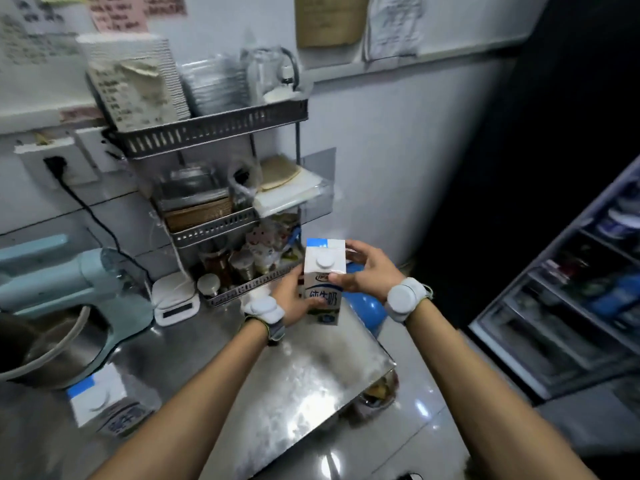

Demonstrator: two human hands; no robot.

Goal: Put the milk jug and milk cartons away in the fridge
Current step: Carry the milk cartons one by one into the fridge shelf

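A white and blue milk carton (325, 271) with a round white cap is held upright above the far right corner of the steel counter (263, 368). My left hand (294, 296) grips its lower left side. My right hand (363, 268) holds its upper right side near the cap. A second milk carton (104, 403) of the same kind stands on the counter at the near left. The open fridge (568, 306), with shelves of blurred items, is at the right. I see no milk jug.
A pale blue stand mixer (59, 275) with a steel bowl is at the left. A white scale (175, 303) and a tiered metal rack (214, 216) full of containers stand at the back. A blue object (367, 303) lies beyond the counter's right edge.
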